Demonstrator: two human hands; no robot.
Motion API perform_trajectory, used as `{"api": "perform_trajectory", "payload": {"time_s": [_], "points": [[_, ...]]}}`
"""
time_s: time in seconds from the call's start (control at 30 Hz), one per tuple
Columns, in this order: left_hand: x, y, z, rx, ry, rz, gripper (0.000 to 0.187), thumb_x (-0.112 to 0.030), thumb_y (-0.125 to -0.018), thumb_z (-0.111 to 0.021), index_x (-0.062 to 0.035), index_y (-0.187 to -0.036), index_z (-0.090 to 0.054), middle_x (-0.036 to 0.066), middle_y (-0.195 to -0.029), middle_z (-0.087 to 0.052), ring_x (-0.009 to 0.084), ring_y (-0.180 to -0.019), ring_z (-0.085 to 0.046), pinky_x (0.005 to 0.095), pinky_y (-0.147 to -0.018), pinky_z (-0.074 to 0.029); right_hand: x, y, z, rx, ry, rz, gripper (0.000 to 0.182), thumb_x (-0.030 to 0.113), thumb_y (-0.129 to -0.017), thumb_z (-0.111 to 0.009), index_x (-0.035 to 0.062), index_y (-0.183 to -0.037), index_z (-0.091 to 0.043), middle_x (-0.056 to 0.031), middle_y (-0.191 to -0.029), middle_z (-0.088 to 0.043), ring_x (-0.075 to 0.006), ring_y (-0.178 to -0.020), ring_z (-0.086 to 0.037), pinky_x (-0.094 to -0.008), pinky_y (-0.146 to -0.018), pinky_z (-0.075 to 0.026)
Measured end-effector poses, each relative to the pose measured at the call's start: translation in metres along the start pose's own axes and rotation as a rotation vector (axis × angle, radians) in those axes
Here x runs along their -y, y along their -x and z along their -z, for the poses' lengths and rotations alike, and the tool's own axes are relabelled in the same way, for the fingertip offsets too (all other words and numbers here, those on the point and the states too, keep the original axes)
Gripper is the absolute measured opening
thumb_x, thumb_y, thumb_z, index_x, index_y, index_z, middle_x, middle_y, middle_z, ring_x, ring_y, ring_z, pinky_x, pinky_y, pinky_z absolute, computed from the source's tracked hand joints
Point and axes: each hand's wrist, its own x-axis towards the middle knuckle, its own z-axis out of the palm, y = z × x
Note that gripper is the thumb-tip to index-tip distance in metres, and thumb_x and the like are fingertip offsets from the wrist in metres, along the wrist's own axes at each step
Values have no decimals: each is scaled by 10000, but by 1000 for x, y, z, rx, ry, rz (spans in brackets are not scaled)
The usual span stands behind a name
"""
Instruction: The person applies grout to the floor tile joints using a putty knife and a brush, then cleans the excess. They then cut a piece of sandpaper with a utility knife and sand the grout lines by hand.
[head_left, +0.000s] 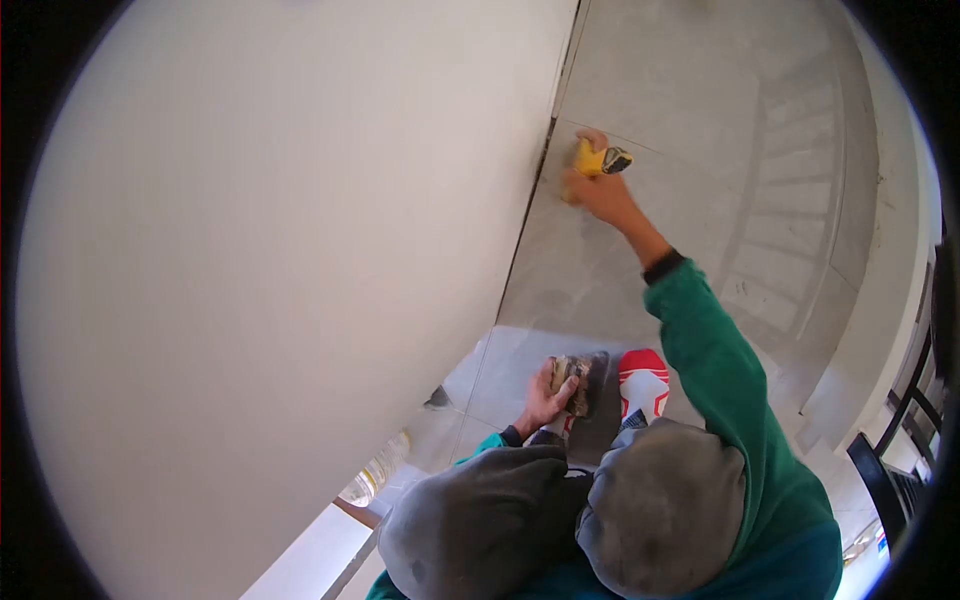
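My right hand is stretched far forward over the floor, its fingers wrapped round a yellow tool with a dark end. The tool is low over the grey floor tiles, close to the foot of the white wall; its exact kind cannot be made out. Near my feet, my left hand grips a mottled brown and grey bundle by its left side. Just right of the bundle is my foot in a red and white sock.
A clear plastic bottle lies at the wall's near end, with a dark smudge on the floor beyond it. My grey-clad knees are bent below me. Black metal furniture stands at the right edge, near a pale ledge.
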Motion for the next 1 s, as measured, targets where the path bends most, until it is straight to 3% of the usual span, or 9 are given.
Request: {"api": "perform_trajectory", "payload": {"time_s": [0.03, 0.07, 0.17, 0.23, 0.33, 0.6, 0.73, 0.9, 1.0], "points": [[-4, 6, -2, 10, 2, 24, 309, -263, -802, -619, -10, -927, -493, 143, -741, -579, 218, -686, -562, 335, -636, -451, -25, 6, -14, -98, -148, 290, 555, 196, -762, -576, 75, -1236, -313, -132, -912, -520, -253, -817, -547, -408, -730, -470], [-14, 0, -1, -7, -45, 53, 293, -253, -812, -613, -11, -934, -499, 148, -747, -586, 230, -694, -573, 334, -632, -457, 1, 2, -8, 58, -441, -21, 511, 150, -779, -568, 118, -1238, -347, -73, -846, -497, -172, -778, -509, -339, -636, -473], [-56, -23, 8, 58, -173, 20, 265, -121, -792, -601, -27, -1030, -529, 125, -802, -597, 250, -695, -582, 338, -588, -470, 29, 2, 43, 130, -284, -132, 503, 135, -791, -538, 156, -1259, -356, -63, -1021, -451, -185, -795, -518, -300, -633, -476], [-84, -49, 13, 8, -864, -620, 402, -57, -733, -582, -37, -1130, -521, 106, -922, -572, 257, -754, -555, 329, -587, -472, 8, 14, 69, 37, -498, -248, 485, 132, -775, -540, 169, -1239, -403, -77, -1043, -469, -167, -822, -532, -289, -614, -517], [-73, -96, 2, -119, -1037, -585, 476, -74, -708, -553, -18, -1177, -505, 111, -976, -534, 273, -791, -514, 360, -660, -457, 7, 46, 111, -2, -408, -387, 509, 119, -773, -538, 171, -1253, -375, -122, -1095, -446, -222, -929, -529, -368, -657, -558], [-122, -218, 14, -535, -1311, -613, 382, -118, -766, -514, 2, -1128, -518, 100, -913, -497, 247, -835, -496, 382, -709, -387, 23, 70, 144, 18, -380, -282, 494, 108, -785, -508, 131, -1257, -367, -127, -1090, -446, -185, -839, -546, -299, -590, -550], [-129, -205, -11, -420, -1361, -675, 370, -146, -788, -496, 4, -1126, -523, 75, -890, -499, 218, -834, -496, 354, -692, -392, 32, 72, 149, 61, -344, -186, 491, 86, -771, -504, 128, -1243, -378, -110, -1054, -451, -155, -821, -533, -274, -563, -537], [-151, -261, -5, -537, -1484, -405, 337, -139, -783, -514, 7, -1085, -541, 84, -886, -510, 217, -796, -543, 331, -583, -451, 27, 72, 148, 40, -351, -174, 493, 84, -757, -510, 122, -1232, -385, -100, -1042, -453, -147, -812, -520, -254, -543, -521], [-163, -263, 0, -649, -1437, -487, 276, -144, -788, -516, -1, -1021, -552, 84, -886, -511, 209, -757, -555, 337, -577, -476, 46, 74, 150, 108, -288, -163, 533, 118, -741, -501, 118, -1260, -383, -91, -1083, -451, -144, -875, -491, -265, -655, -512]]}}
